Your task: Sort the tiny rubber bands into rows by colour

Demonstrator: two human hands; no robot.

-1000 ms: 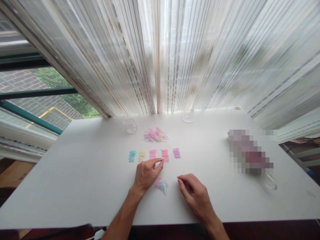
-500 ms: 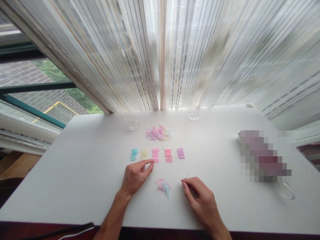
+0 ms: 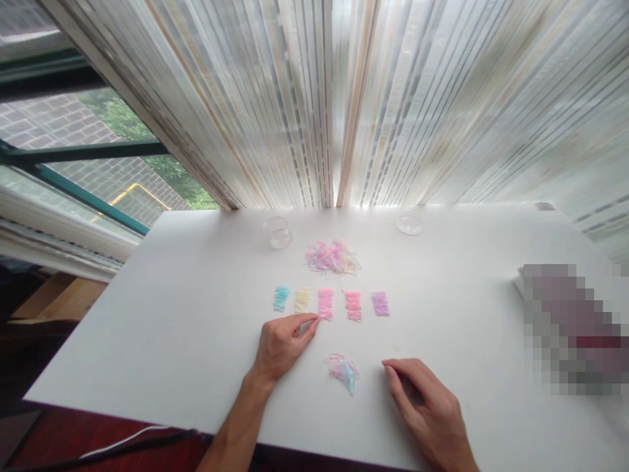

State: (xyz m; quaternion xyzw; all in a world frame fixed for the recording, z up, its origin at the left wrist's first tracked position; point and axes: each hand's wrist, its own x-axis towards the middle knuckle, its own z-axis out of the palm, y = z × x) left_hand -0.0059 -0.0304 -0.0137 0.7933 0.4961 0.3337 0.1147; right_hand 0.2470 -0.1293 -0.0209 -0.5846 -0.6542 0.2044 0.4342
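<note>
Five small stacks of thin pastel strands lie in a row: teal [image 3: 280, 299], yellow [image 3: 301, 301], bright pink [image 3: 325, 304], coral pink [image 3: 353, 306] and purple [image 3: 380, 304]. My left hand [image 3: 282, 346] is closed in a pinch, its fingertips at the lower left corner of the bright pink stack, seemingly on the end of a pink strand. Nearer to me, a loose little heap [image 3: 344, 372] of pink and pale blue strands, some looped, lies between my hands. To its right rests my right hand [image 3: 425, 403], thumb and forefinger together; anything between them is too small to see.
Behind the row lies a larger mixed pastel pile [image 3: 333, 256]. A clear round container [image 3: 279, 234] and a clear lid [image 3: 409, 225] stand farther back on the white table [image 3: 206, 314]. A blurred-out object [image 3: 572, 321] lies at the right; striped curtains [image 3: 275, 111] hang behind.
The view has turned, so everything sits farther right or lower left in it. My left fingertips have slid slightly left along the pink stack's lower edge. My right hand has barely moved.
</note>
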